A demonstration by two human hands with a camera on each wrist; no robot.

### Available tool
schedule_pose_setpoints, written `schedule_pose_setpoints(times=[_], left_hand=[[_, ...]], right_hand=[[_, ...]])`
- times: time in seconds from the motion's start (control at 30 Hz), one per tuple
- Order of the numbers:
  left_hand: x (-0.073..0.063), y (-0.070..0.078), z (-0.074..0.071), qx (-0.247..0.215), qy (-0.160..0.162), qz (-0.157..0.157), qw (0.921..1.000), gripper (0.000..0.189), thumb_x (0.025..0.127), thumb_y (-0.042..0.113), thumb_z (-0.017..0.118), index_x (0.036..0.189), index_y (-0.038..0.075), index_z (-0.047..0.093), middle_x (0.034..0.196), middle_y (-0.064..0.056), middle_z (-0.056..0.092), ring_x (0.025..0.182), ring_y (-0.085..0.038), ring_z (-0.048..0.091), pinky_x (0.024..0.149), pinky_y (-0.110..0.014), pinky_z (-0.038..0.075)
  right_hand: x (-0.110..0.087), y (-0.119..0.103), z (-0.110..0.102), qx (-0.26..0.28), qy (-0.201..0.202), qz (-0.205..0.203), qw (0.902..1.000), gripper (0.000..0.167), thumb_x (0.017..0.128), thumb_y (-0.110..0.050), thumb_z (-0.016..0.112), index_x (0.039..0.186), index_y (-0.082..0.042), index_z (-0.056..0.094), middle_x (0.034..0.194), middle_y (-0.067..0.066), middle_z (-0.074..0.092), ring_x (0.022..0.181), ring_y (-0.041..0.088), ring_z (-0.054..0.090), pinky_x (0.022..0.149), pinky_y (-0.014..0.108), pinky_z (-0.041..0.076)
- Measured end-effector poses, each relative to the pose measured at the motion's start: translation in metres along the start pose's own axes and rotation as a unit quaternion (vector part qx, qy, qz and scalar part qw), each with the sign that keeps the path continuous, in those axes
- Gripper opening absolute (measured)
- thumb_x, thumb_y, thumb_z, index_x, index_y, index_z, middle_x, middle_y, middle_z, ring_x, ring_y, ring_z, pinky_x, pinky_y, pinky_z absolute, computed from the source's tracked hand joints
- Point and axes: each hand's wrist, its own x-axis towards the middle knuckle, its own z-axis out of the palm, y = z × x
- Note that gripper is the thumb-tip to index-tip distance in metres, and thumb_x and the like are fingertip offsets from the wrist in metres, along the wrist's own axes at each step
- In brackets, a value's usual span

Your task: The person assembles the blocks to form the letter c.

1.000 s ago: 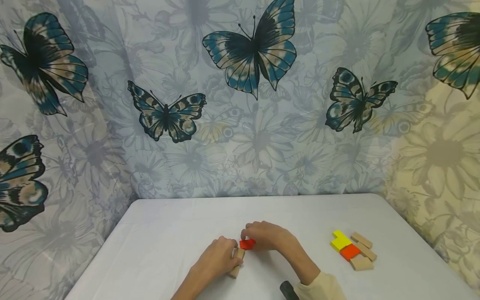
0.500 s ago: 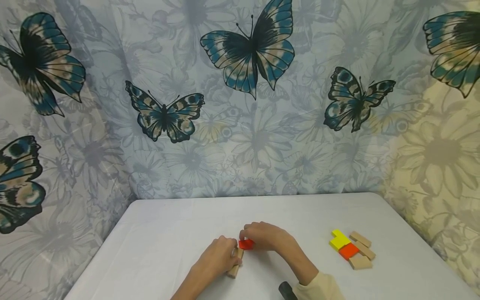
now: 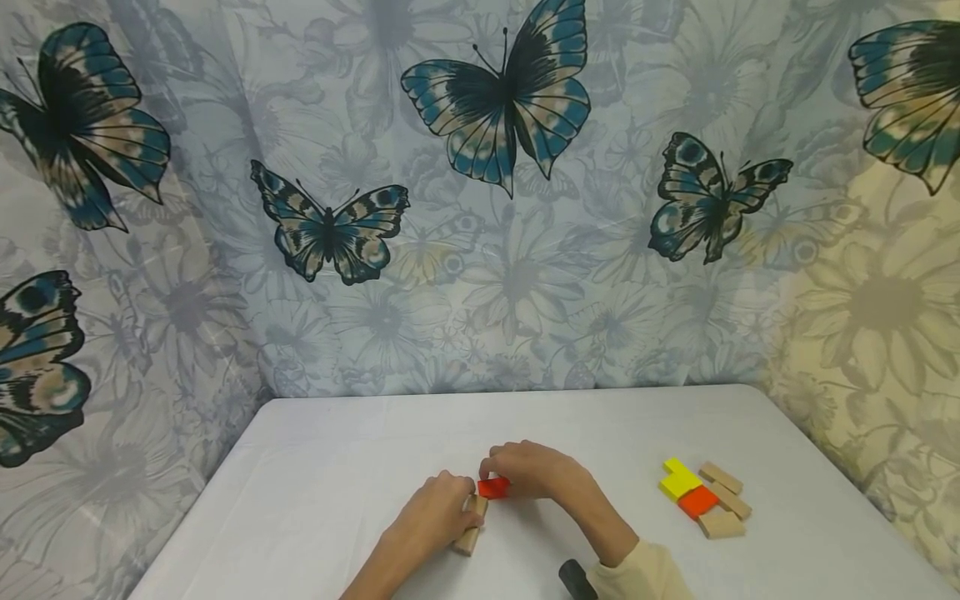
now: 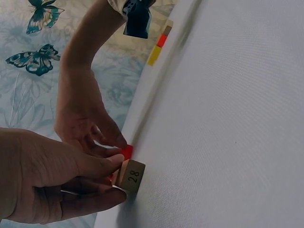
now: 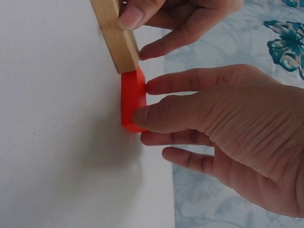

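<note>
My left hand (image 3: 438, 517) pinches a plain wooden block (image 3: 467, 543) on the white table. The number 28 shows on an end of the wooden block (image 4: 134, 176) in the left wrist view. With thumb and fingers my right hand (image 3: 532, 469) holds a red block (image 3: 492, 488) by its sides. Seen from the right wrist, the red block (image 5: 130, 102) meets the far end of the wooden block (image 5: 116, 40), and the two stand at a slight angle. Fingers cover part of both blocks.
To the right on the table (image 3: 300, 467) lies a loose group: a yellow piece (image 3: 681, 483), another red block (image 3: 698, 501) and several wooden blocks (image 3: 722, 525). A dark device (image 3: 576, 578) sits by the right sleeve. Butterfly-patterned cloth (image 3: 517, 292) stands behind the table.
</note>
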Motion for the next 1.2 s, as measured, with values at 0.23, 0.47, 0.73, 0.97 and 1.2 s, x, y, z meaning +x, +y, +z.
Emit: schedule_pose_setpoints(times=[0.23,0.47,0.73,0.97,1.2], left_hand=[[-0.001,-0.001,0.002,-0.002,0.001,0.008,1.0000,0.036,0.084,0.025,0.088,0.107,0.001,0.076,0.066,0.007,0.054,0.055,-0.001,0.039,0.047,-0.016,0.035],[-0.001,-0.002,0.001,-0.010,0.005,0.000,0.9999,0.038,0.082,0.027,0.089,0.108,0.002,0.076,0.071,0.004,0.063,0.058,-0.003,0.043,0.050,-0.018,0.039],[0.002,-0.014,-0.010,-0.004,0.021,0.035,0.9991,0.044,0.086,0.030,0.086,0.120,0.005,0.074,0.098,-0.003,0.074,0.082,-0.013,0.066,0.071,-0.030,0.060],[0.010,-0.039,-0.004,-0.010,-0.017,0.179,0.9837,0.038,0.097,0.033,0.074,0.131,0.015,0.071,0.139,0.004,0.068,0.130,-0.016,0.065,0.110,-0.035,0.056],[0.012,-0.063,0.008,-0.010,-0.052,0.282,0.9581,0.043,0.101,0.041,0.067,0.135,0.015,0.071,0.141,0.005,0.068,0.133,-0.013,0.064,0.111,-0.032,0.055]], right_hand=[[-0.003,-0.001,-0.001,-0.007,0.004,-0.008,0.9999,0.025,0.091,-0.010,0.081,0.113,-0.020,0.078,0.096,-0.007,0.071,0.081,0.007,0.062,0.086,0.026,0.059],[-0.002,-0.002,0.000,-0.008,0.002,-0.002,1.0000,0.028,0.091,-0.010,0.080,0.116,-0.021,0.077,0.105,-0.005,0.075,0.089,0.010,0.067,0.092,0.030,0.061],[-0.023,0.007,-0.009,-0.012,0.043,-0.011,0.9989,0.034,0.090,-0.013,0.082,0.122,-0.019,0.073,0.117,0.000,0.075,0.104,0.018,0.070,0.100,0.040,0.060],[-0.066,0.025,-0.029,-0.009,0.070,0.002,0.9975,0.034,0.090,-0.011,0.081,0.122,-0.018,0.071,0.119,0.000,0.073,0.107,0.022,0.070,0.098,0.044,0.060],[-0.107,0.042,-0.045,0.001,0.111,0.018,0.9937,0.036,0.089,-0.011,0.081,0.123,-0.019,0.071,0.115,-0.004,0.071,0.102,0.020,0.070,0.090,0.040,0.062]])
